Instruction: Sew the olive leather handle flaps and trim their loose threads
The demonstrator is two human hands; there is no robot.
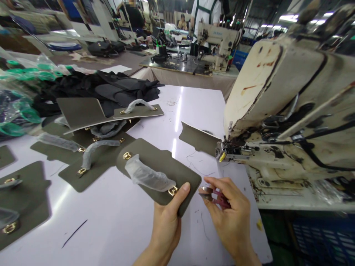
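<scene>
One gold-ringed handle point(155, 180) fitted, still in translucent film point(138, 170); left hand point(168, 221) pinches its olive-grey panel point(177, 164); right hand point(231, 216) grips maroon metal snips point(220, 201).

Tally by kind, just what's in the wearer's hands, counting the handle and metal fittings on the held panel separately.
Olive panel: 1
Wrapped handle: 1
Gold-coloured fittings: 2
Snips: 1
Total: 5

Panels point(104, 162) lie at left on the bench point(111, 221), piled pieces point(119, 90) behind them. A sewing machine point(257, 85) stands right.
</scene>
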